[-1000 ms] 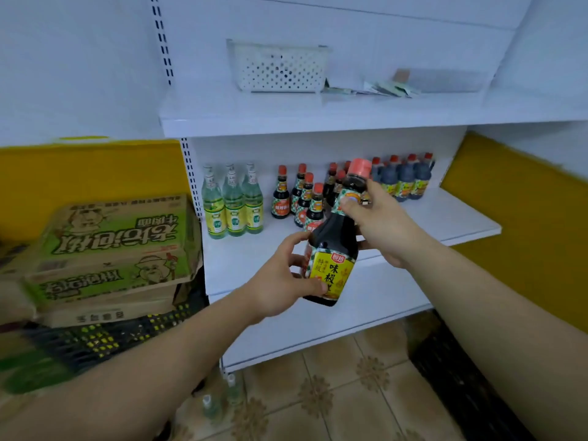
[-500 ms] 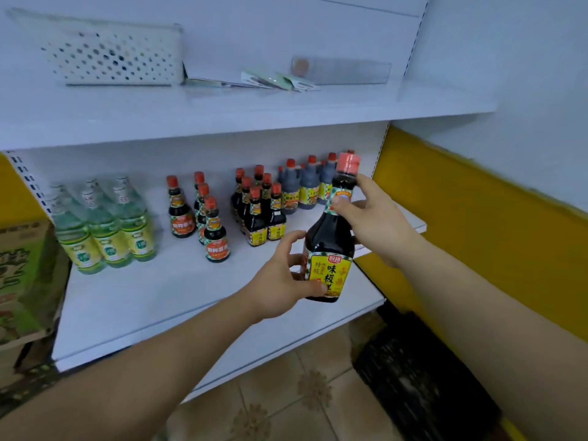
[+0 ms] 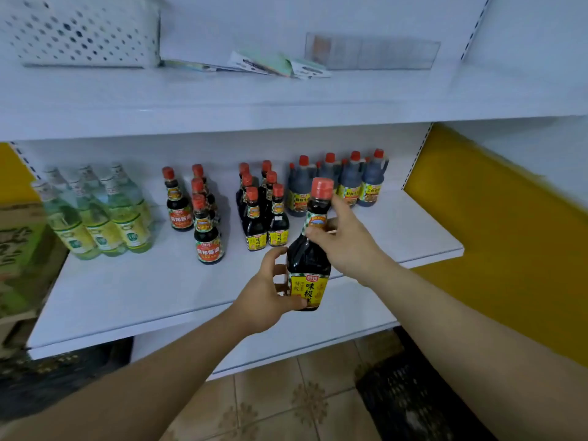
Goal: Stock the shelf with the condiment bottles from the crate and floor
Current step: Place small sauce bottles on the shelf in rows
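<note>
Now | left hand (image 3: 265,300) grips bottle (image 3: 307,259) base, label (image 3: 311,289) part-covered | right hand (image 3: 345,246) pinches neck | crate (image 3: 410,405) blurred

White shelf (image 3: 133,291): clear bottles (image 3: 95,214), dark sauce bottles (image 3: 254,211), jugs (image 3: 343,183).

Both hands hold a dark sauce bottle (image 3: 308,259) upright above the white shelf (image 3: 127,291): the left hand (image 3: 265,297) grips its base, the right hand (image 3: 345,241) its neck. Smaller bottles (image 3: 265,214) stand farther back.
</note>
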